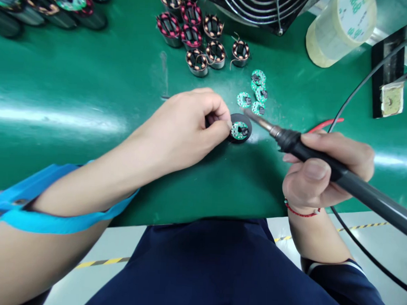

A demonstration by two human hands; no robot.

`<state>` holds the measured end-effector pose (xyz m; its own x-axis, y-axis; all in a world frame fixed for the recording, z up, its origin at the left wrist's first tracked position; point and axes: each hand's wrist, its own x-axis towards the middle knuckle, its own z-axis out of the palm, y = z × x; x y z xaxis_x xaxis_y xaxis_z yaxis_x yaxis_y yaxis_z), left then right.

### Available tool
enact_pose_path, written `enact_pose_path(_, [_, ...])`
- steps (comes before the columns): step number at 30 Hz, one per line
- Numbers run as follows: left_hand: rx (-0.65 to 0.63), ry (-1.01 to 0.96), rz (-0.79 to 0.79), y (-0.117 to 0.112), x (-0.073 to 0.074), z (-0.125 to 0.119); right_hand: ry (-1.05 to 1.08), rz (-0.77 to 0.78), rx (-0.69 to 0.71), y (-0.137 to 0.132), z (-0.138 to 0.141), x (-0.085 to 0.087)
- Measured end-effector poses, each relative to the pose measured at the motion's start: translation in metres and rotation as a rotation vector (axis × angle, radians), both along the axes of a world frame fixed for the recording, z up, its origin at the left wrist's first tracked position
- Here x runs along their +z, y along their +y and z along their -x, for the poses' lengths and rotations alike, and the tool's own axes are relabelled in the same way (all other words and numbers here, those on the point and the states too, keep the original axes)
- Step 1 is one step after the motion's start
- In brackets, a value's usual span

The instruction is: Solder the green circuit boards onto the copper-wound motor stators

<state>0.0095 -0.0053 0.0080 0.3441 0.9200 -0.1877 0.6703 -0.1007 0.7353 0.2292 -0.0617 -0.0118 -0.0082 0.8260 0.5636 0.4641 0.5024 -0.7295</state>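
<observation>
Left hand pinches a round part at frame centre; right hand grips a soldering iron beside it.

Head view: the left thumb and forefinger close narrowly on the black round part, which sits on the green mat with a green circuit board on top. The iron's tip hovers just upper right of it, near the loose boards. With the fingertips this close to the tip, a slip could burn them or knock the part askew. The left forearm reaches in from lower left, and the right wrist sits at the mat's lower edge.
</observation>
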Motion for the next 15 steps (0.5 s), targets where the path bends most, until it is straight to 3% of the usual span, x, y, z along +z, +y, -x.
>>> enact_pose_path(3, [0.009,-0.029,0.003,0.000,0.001,0.000,0.008,-0.104,-0.037,0.003,0.009,0.003])
enact_pose_path(7, [-0.014,-0.019,0.032,0.001,0.003,-0.001,-0.009,0.044,0.023,0.002,0.017,0.002])
enact_pose_path(15, [-0.039,-0.036,0.023,0.002,0.002,0.000,-0.430,0.092,0.265,0.010,0.016,0.001])
